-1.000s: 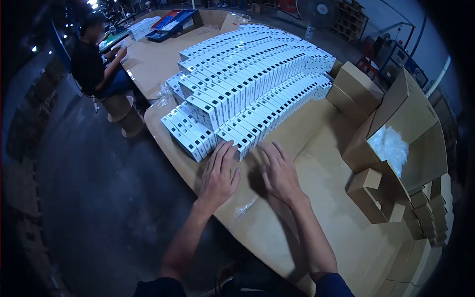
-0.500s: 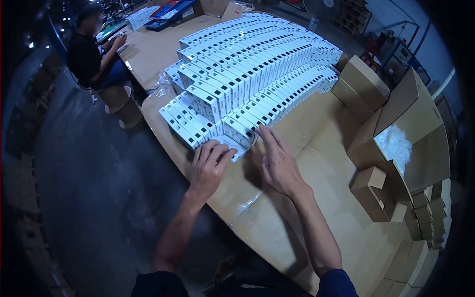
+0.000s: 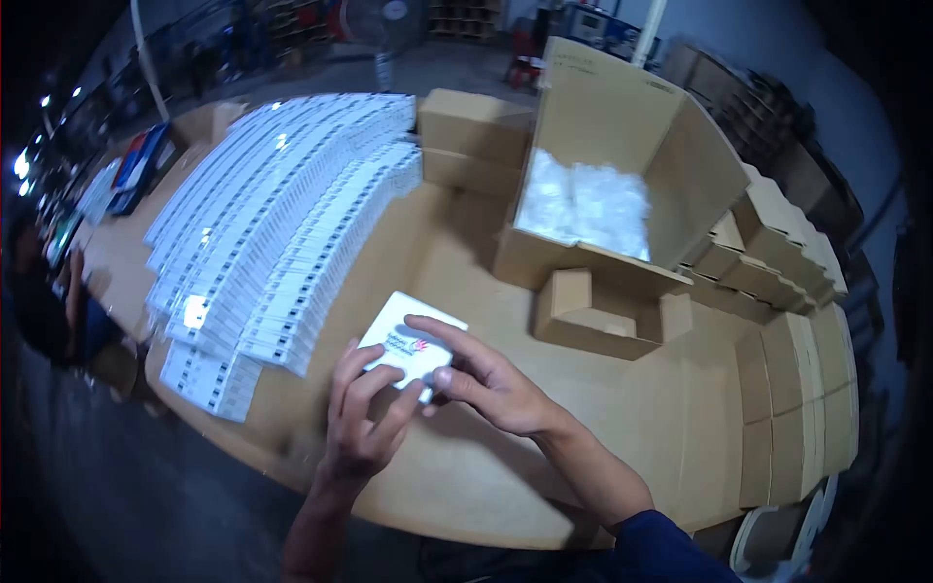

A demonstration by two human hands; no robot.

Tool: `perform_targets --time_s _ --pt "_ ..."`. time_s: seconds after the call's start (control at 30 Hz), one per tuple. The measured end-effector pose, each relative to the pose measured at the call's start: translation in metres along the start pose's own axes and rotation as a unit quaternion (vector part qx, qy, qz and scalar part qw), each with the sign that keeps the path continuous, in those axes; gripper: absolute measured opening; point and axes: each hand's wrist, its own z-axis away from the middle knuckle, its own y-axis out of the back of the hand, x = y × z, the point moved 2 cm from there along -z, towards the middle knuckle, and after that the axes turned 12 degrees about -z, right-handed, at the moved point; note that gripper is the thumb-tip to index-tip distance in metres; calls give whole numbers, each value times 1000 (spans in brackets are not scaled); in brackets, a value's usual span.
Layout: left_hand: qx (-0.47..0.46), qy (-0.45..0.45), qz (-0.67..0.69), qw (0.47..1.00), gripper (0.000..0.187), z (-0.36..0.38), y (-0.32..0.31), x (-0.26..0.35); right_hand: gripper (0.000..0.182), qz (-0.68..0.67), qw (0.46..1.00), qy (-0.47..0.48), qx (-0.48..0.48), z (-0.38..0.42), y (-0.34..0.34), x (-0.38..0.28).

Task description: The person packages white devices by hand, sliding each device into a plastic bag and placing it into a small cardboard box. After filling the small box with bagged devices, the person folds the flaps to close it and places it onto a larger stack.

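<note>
A flat white box (image 3: 416,358) with a small pink and dark print on its top face is between my hands, above the cardboard-covered table. My left hand (image 3: 364,413) grips its near left side with bent fingers. On the other side, my right hand (image 3: 496,389) has the index finger lying across the top face and the thumb at the near right corner. To the left stand long rows of similar white boxes (image 3: 253,228), packed tightly on edge and stacked in tiers.
A small open carton (image 3: 607,340) stands right of my hands, before a large open carton (image 3: 719,189) holding clear plastic bags (image 3: 588,209). Stacked cartons (image 3: 792,418) line the right side. Another person (image 3: 49,301) sits at the far left by the table.
My view has turned right. The white box has come away from the front of the rows, and both hands now hold it over the table.
</note>
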Motion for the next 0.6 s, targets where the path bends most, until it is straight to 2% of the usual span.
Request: perform_targets --time_s 0.07,0.1,0.2,0.27,0.3,0.33,0.4,0.43,0.53,0.57,0.6 --pt "-45 -18 60 997 45 -50 -18 19 46 25 996 65 61 11 23 -21" --pt "-75 -27 132 988 48 -77 -27 24 34 56 988 95 103 19 40 -30" --pt "-108 -19 222 969 36 -148 -60 36 26 59 978 115 161 39 88 -76" --pt "-75 -63 199 975 29 -193 -104 36 25 160 951 153 216 50 118 -113" --pt "-99 -45 214 971 28 -212 -129 37 26 286 911 169 243 55 138 -132" --pt "-119 -72 175 975 29 -232 -159 35 27 407 855 181 267 60 157 -150" --pt "-141 -111 93 979 31 -267 -224 31 28 452 808 163 343 62 183 -180" --pt "-144 -122 50 981 33 -280 -256 31 27 458 792 194 354 59 205 -186" --pt "-116 -132 2 984 34 -306 -340 34 27 490 757 198 384 49 243 -201" --pt "-161 -135 -4 978 32 -314 -366 29 29 457 775 193 391 45 258 -204" --pt "-205 -137 -10 969 30 -324 -380 27 29 461 770 193 397 41 266 -207"
